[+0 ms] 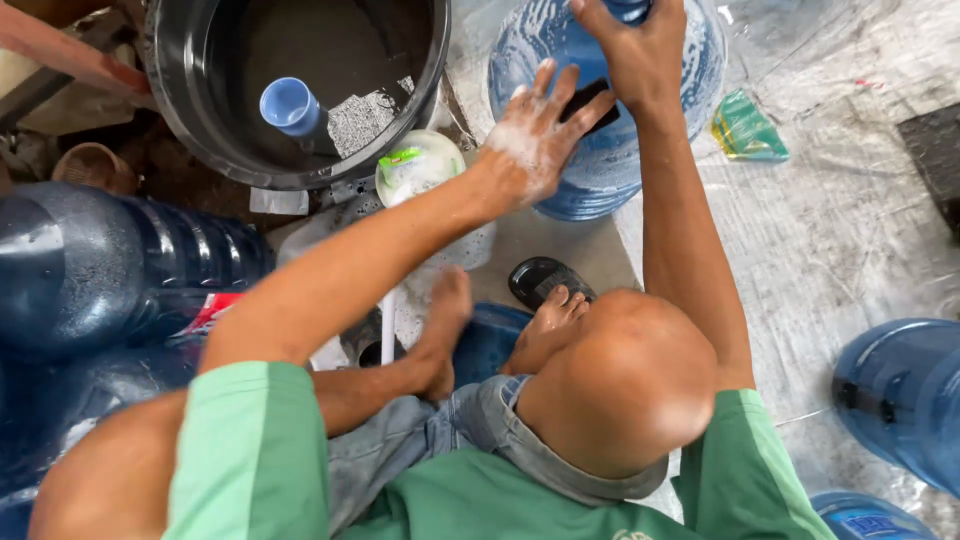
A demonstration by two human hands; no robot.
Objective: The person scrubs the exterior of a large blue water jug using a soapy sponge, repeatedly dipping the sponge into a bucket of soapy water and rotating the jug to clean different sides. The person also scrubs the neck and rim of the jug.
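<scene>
The right hand [640,50] clasps one soapy blue water jug's [600,160] neck while the left hand [540,135], fingers spread, presses a dark sponge [590,100] just below.

Neck and cap of soapy translucent blue plastic water jug [600,150] cut by top edge, wrapped by right hand [640,45]. Dark object under left hand [535,135] mostly covered by fingers; kind unclear. Big black round plastic tub [190,110] cropped at top. Second blue water jug [900,400] cut by right edge; third blue jug [860,518] cut by bottom edge. Small green packet [745,128] too blurred to identify. Black sandal [535,280] half hidden beneath foot.
</scene>
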